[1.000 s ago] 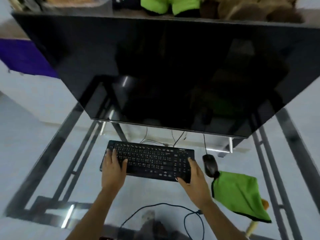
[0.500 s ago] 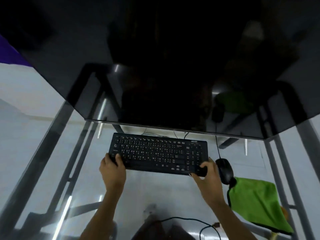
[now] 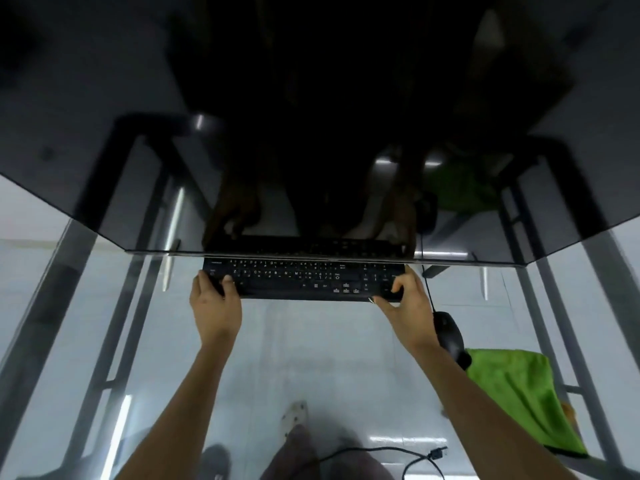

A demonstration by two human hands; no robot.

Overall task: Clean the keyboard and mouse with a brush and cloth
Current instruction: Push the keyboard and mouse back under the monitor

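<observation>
A black keyboard with white key legends, a black mouse and a bright green cloth edged in black lie on a clear glass desk with a grey frame.

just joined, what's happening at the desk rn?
A person grips the black keyboard at both ends, left hand on its left end, right hand on its right, on a glass desk just under the dark monitor. The mouse lies to the right, touching a green cloth. No wiping or brushing is under way; neither hand holds the cloth.
</observation>
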